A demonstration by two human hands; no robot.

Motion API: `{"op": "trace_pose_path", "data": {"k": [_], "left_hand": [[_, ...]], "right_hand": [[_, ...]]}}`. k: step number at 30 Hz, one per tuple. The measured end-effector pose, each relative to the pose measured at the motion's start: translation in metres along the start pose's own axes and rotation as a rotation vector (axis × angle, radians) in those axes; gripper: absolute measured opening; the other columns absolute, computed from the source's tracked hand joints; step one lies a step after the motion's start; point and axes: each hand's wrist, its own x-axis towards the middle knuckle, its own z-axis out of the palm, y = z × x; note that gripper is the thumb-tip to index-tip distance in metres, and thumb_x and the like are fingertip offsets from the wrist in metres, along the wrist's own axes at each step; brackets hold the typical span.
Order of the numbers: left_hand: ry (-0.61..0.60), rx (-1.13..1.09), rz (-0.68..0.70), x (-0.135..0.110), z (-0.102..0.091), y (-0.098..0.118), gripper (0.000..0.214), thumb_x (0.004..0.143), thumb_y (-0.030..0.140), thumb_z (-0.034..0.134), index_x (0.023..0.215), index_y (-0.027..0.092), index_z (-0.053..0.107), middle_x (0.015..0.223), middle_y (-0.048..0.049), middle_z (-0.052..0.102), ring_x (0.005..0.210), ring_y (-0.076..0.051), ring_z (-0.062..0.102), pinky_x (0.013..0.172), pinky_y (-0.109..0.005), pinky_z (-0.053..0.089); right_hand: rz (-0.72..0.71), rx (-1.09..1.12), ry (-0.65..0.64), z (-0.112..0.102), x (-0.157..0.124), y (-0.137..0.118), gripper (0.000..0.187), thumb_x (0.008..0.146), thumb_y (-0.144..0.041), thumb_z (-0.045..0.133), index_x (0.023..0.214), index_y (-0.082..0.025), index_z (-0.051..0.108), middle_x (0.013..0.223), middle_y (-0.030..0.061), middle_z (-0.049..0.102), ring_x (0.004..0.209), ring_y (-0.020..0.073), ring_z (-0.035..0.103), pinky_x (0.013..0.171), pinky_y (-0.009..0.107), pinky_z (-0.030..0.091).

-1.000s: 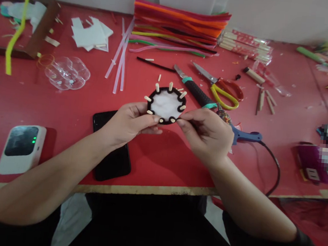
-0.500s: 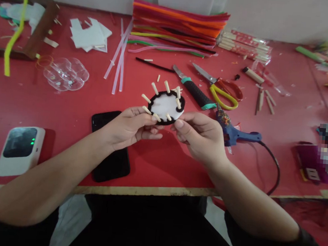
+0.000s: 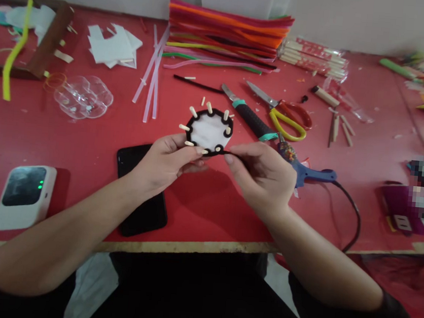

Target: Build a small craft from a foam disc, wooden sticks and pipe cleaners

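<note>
I hold a small white foam disc [image 3: 210,130] above the red table [image 3: 87,138]. Short wooden pegs stick out around its rim, and a black pipe cleaner [image 3: 231,153] weaves between them. My left hand [image 3: 167,157] pinches the disc's near left edge with thumb and fingers closed. My right hand [image 3: 262,176] is closed on the loose end of the black pipe cleaner at the disc's lower right.
A black phone [image 3: 140,192] lies under my left wrist and a white device [image 3: 23,197] to its left. A blue glue gun [image 3: 309,173], craft knife [image 3: 250,118] and scissors [image 3: 286,117] lie to the right. Stacked pipe cleaners [image 3: 226,31], glue sticks [image 3: 152,74], white foam scraps [image 3: 112,46] and a clear tray [image 3: 83,96] are at the back.
The disc was tilted flatter half a second ago and now faces me again, slightly left. My right hand has drawn the black pipe cleaner's end out to the right.
</note>
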Motion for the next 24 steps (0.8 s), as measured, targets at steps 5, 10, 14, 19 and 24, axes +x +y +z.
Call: {"op": "trace_pose_path", "data": {"k": [5, 10, 14, 19, 24], "left_hand": [[0.03, 0.059, 0.053, -0.0003, 0.0001, -0.0036, 0.016, 0.074, 0.027, 0.084, 0.085, 0.018, 0.077, 0.084, 0.0001, 0.076, 0.069, -0.009, 0.069, 0.076, -0.025, 0.063], [0.023, 0.14, 0.09, -0.0035, 0.0006, -0.0061, 0.018, 0.078, 0.03, 0.082, 0.091, 0.018, 0.078, 0.095, -0.0029, 0.078, 0.082, -0.014, 0.072, 0.084, -0.03, 0.063], [0.036, 0.209, 0.145, -0.0049, 0.0002, -0.0077, 0.016, 0.08, 0.031, 0.08, 0.088, 0.018, 0.076, 0.089, -0.0026, 0.077, 0.083, -0.016, 0.072, 0.083, -0.03, 0.062], [0.12, 0.316, 0.247, -0.0054, -0.0008, -0.0084, 0.01, 0.083, 0.028, 0.077, 0.086, 0.019, 0.076, 0.083, -0.0005, 0.077, 0.075, -0.013, 0.071, 0.076, -0.024, 0.059], [0.213, 0.327, 0.273, -0.0045, -0.0014, -0.0078, 0.009, 0.085, 0.028, 0.075, 0.086, 0.02, 0.076, 0.082, 0.0013, 0.076, 0.073, -0.012, 0.071, 0.075, -0.022, 0.057]], "right_hand": [[-0.201, -0.174, -0.012, -0.0012, 0.0024, -0.0051, 0.01, 0.089, -0.014, 0.07, 0.094, -0.022, 0.074, 0.077, -0.0002, 0.074, 0.06, 0.0118, 0.063, 0.056, 0.026, 0.054], [-0.196, -0.17, -0.007, 0.0, 0.0035, -0.004, 0.008, 0.09, -0.016, 0.071, 0.092, -0.023, 0.074, 0.073, -0.0011, 0.072, 0.059, 0.0114, 0.061, 0.054, 0.025, 0.053], [-0.199, -0.199, -0.003, 0.0001, 0.0036, -0.0022, 0.007, 0.089, -0.016, 0.071, 0.089, -0.023, 0.073, 0.072, -0.0012, 0.072, 0.058, 0.0118, 0.062, 0.054, 0.025, 0.053], [-0.203, -0.291, -0.005, 0.0024, 0.0015, -0.0004, 0.005, 0.09, -0.018, 0.07, 0.09, -0.023, 0.072, 0.074, -0.0006, 0.074, 0.058, 0.0122, 0.063, 0.055, 0.025, 0.055], [-0.255, -0.322, -0.062, 0.0045, -0.0014, 0.001, 0.004, 0.09, -0.018, 0.072, 0.09, -0.021, 0.069, 0.076, -0.0008, 0.074, 0.061, 0.0115, 0.066, 0.063, 0.024, 0.057]]}}
